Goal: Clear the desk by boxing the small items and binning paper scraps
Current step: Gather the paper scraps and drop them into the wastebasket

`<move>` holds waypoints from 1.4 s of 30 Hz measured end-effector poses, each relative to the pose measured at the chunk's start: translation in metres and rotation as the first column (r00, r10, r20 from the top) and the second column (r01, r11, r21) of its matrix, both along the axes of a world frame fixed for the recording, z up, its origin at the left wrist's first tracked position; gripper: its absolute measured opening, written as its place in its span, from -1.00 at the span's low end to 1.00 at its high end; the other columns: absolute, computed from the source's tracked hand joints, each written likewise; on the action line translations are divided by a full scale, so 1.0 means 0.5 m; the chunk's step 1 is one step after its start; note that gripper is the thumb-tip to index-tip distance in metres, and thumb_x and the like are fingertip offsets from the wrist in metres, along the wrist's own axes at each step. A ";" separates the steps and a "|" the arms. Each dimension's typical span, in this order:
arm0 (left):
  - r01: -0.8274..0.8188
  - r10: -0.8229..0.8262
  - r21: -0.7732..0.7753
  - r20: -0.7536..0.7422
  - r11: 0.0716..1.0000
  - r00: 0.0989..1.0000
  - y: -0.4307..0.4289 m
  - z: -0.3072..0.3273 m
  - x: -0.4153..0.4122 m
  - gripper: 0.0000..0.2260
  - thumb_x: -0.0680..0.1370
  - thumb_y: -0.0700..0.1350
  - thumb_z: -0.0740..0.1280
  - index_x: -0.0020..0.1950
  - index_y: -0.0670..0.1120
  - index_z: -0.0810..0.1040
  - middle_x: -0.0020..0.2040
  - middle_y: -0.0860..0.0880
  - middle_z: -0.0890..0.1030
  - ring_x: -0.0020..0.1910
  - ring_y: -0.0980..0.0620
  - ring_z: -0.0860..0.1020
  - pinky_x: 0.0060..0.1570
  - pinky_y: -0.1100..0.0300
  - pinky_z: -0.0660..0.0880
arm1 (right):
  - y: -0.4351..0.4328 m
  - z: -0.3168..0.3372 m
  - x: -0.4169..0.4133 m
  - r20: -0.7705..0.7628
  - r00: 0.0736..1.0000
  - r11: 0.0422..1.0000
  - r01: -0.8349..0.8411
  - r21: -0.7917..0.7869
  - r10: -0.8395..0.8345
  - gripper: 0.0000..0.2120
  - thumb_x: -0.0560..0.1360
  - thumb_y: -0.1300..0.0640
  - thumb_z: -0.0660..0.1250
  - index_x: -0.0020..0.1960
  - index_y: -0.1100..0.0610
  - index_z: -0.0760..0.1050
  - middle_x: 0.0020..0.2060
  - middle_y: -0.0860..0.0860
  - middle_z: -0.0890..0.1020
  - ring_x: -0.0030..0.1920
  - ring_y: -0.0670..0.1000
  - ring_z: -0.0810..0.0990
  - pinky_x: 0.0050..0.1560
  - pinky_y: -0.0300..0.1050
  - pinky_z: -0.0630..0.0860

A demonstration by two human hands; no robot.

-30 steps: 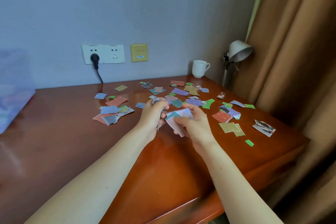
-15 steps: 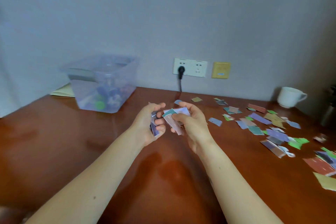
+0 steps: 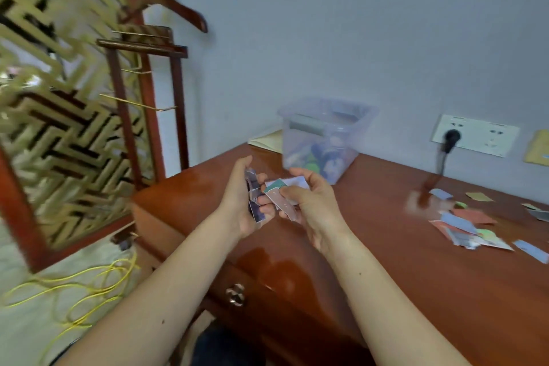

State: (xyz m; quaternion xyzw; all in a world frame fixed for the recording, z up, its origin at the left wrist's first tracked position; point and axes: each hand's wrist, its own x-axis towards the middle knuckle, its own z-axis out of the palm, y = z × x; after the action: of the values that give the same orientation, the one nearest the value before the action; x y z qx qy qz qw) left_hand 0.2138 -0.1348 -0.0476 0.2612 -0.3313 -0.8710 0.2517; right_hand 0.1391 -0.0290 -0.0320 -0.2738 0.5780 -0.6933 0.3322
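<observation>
While both hands hover above the desk (image 3: 386, 270), each holds its own small bundle of paper. The left hand (image 3: 242, 205) curls its fingers round one upright stack of scraps (image 3: 255, 200), with the thumb raised above it; how many sheets are in it cannot be told. Just right of those fingertips, almost touching them, the right hand (image 3: 313, 206) pinches a second, fanned bundle (image 3: 280, 192) between thumb and curled fingers. Three pieces show in it: one teal, one pink, one pale lilac. Beyond the right fingers and near them stands one clear plastic box (image 3: 322, 134) with blurred small items inside, blue and green among them. Well to the right of the right hand lies a loose pile of scraps (image 3: 463, 227) with a few strays around it, too blurred to count. One black plug (image 3: 451, 138) sits in the wall socket (image 3: 487, 137) beyond them.
</observation>
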 end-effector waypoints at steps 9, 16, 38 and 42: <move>-0.169 0.169 0.002 -0.058 0.986 0.984 -0.159 -0.060 0.280 -0.67 0.52 0.06 0.14 -0.39 -0.07 0.35 -0.46 0.00 0.29 -0.60 0.10 0.16 -0.47 0.32 0.04 | -0.200 -0.046 0.219 -0.005 0.978 0.977 -0.209 0.040 0.209 -0.66 0.48 0.38 0.30 0.20 0.13 0.43 -0.01 0.18 0.62 -0.30 0.07 0.61 -0.42 -0.16 0.54; -0.272 0.271 -0.036 -0.034 0.962 0.962 -0.243 -0.108 0.460 -0.63 0.55 0.06 0.08 -0.36 -0.11 0.40 -0.51 0.01 0.30 -0.61 0.11 0.15 -0.53 0.31 0.05 | -0.325 -0.089 0.382 -0.028 0.934 0.932 -0.352 0.082 0.355 -0.66 0.46 0.39 0.30 0.18 0.11 0.42 0.06 0.21 0.58 -0.22 0.13 0.61 -0.38 -0.13 0.55; -0.563 0.394 0.501 0.408 0.658 0.824 -0.338 -0.567 0.675 -0.69 0.60 0.14 0.11 -0.04 -0.03 0.51 -0.22 -0.06 0.60 -0.39 -0.04 0.55 -0.21 0.15 0.45 | -0.496 -0.558 0.551 0.213 0.895 0.696 -0.440 0.568 0.392 -0.61 0.43 0.34 0.37 0.16 0.01 0.42 0.22 0.20 0.53 0.07 0.19 0.61 0.04 0.11 0.59; -0.595 0.351 0.510 0.498 0.621 0.793 -0.336 -0.621 0.673 -0.67 0.57 0.13 0.15 0.03 -0.08 0.54 -0.13 -0.09 0.60 -0.24 -0.06 0.55 -0.26 0.11 0.54 | -0.504 -0.630 0.550 0.295 0.891 0.650 -0.453 0.610 0.344 -0.57 0.49 0.37 0.33 0.31 0.13 0.39 0.09 0.14 0.55 -0.03 0.13 0.60 -0.13 0.04 0.59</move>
State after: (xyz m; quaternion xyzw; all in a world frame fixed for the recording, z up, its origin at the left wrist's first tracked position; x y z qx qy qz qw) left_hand 0.5506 -0.3028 -0.3580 0.5605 0.0316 -0.7685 0.3070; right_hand 0.4141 -0.2809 -0.3471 -0.2039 0.6838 -0.3698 0.5950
